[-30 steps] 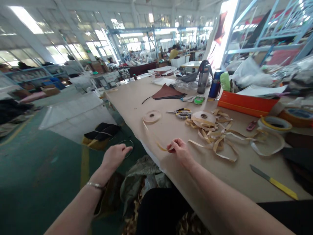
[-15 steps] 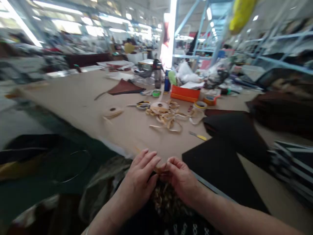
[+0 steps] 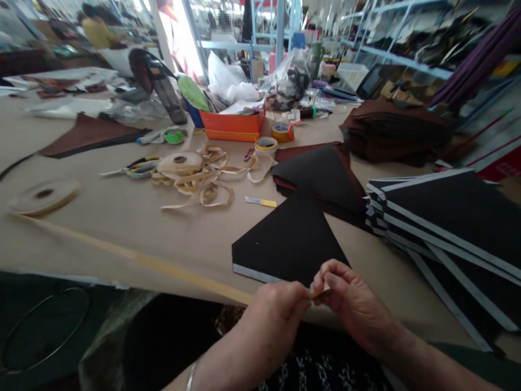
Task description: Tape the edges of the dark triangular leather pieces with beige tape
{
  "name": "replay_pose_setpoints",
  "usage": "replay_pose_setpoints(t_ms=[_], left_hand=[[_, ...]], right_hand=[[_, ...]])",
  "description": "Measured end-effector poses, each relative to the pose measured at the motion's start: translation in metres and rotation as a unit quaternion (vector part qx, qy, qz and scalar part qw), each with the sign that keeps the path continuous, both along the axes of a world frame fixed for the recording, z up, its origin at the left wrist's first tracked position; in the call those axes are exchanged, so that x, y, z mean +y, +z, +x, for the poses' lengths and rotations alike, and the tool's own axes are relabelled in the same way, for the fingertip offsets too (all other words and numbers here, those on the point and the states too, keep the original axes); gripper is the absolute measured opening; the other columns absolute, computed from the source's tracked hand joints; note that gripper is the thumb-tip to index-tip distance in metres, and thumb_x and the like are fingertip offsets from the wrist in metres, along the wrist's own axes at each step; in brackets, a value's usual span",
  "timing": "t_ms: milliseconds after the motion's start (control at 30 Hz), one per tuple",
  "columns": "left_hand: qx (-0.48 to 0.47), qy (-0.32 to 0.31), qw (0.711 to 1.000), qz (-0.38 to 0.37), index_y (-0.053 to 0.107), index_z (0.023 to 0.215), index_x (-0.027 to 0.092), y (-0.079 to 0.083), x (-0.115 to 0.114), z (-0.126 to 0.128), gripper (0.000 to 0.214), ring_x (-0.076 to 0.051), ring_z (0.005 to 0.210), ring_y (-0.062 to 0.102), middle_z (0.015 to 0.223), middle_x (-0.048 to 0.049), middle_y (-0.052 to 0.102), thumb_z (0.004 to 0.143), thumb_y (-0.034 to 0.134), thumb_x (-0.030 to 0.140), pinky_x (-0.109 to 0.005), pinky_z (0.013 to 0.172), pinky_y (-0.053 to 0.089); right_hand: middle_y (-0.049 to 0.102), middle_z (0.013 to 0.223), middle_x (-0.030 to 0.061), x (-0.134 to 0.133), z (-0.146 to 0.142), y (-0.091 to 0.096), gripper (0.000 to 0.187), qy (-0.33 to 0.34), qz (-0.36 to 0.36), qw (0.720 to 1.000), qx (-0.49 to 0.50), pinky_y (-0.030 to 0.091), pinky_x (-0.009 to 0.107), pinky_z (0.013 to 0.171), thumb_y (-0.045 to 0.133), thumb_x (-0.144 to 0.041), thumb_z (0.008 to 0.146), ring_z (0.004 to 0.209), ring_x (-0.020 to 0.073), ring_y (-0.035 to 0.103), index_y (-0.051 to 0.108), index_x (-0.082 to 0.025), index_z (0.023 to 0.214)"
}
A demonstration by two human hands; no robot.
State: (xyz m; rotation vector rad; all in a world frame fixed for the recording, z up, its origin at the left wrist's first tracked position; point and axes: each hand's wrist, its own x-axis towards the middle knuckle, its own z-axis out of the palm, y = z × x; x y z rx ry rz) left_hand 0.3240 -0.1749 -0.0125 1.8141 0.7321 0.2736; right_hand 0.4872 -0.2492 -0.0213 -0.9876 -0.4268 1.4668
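A strip of yellowish tape (image 3: 163, 266) stretches along the table's front edge from a flat tape roll (image 3: 61, 199) at the left. My left hand (image 3: 272, 320) is closed around this strip. Fingertips of my right hand (image 3: 358, 304) pinch the tape's end just beside the left fist; the exact grip is partly hidden. Right behind both hands lies a black panel (image 3: 285, 239) with a pale strip along its front edge. A yellow-handled cutter knife (image 3: 262, 202) rests beyond that panel.
Farther back are tangled peeled strips (image 3: 211, 187), another tape roll (image 3: 183, 162), scissors (image 3: 138, 167) and an orange box (image 3: 234, 126). Black panels with pale edges (image 3: 448, 212) are stacked at the right, brown pieces (image 3: 391, 127) behind them. A person (image 3: 97, 30) is in the background.
The view has swung right, bringing the stacked panels further in. My left hand has gone from spread fingers to a closed grip, and the tape now shows stretched out from the roll.
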Motion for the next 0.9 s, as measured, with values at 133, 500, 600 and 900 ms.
replay_pose_setpoints(t_ms=[133, 500, 600, 900], left_hand=[[0.014, 0.076, 0.993, -0.092, 0.063, 0.069, 0.018, 0.007, 0.007, 0.018, 0.021, -0.008, 0.049, 0.038, 0.052, 0.0038, 0.046, 0.083, 0.054, 0.031, -0.022, 0.05, 0.031], [0.006, 0.146, 0.962, -0.231, 0.067, 0.071, 0.017, 0.006, 0.015, 0.046, 0.021, -0.01, 0.053, 0.044, 0.058, 0.0, 0.056, 0.076, 0.063, 0.037, -0.023, 0.053, 0.036], [-0.003, 0.13, 0.972, -0.198, 0.069, 0.075, 0.019, 0.007, 0.016, 0.056, 0.018, -0.011, 0.059, 0.046, 0.066, -0.0011, 0.061, 0.076, 0.064, 0.036, -0.022, 0.055, 0.037], [0.023, 0.146, 0.969, -0.2, 0.062, 0.062, 0.017, 0.003, 0.028, 0.061, 0.024, -0.007, 0.046, 0.033, 0.047, 0.0045, 0.043, 0.077, 0.061, 0.036, -0.021, 0.044, 0.026]], right_hand=[[0.063, 0.075, 0.0004, 0.015, 0.032, -0.001, 0.026, 0.011, -0.017, 1.0, 0.014, 0.048, 0.026, 0.062, 0.073, -0.037, 0.077, 0.065, 0.013, 0.058, 0.063, -0.022, 0.096], [0.06, 0.065, -0.0014, 0.027, 0.055, -0.017, 0.011, 0.134, -0.022, 0.989, -0.058, 0.045, 0.024, 0.06, 0.067, -0.028, 0.079, 0.059, 0.0105, 0.055, 0.063, -0.018, 0.083], [0.057, 0.062, -0.0029, 0.03, 0.055, -0.014, 0.01, 0.134, -0.018, 0.981, -0.14, 0.04, 0.023, 0.056, 0.063, -0.027, 0.08, 0.057, 0.0096, 0.049, 0.06, -0.019, 0.075], [0.058, 0.063, -0.002, 0.034, 0.061, -0.004, 0.009, 0.161, -0.013, 0.958, -0.237, 0.04, 0.024, 0.056, 0.063, -0.026, 0.079, 0.059, 0.0109, 0.051, 0.061, -0.019, 0.074]])
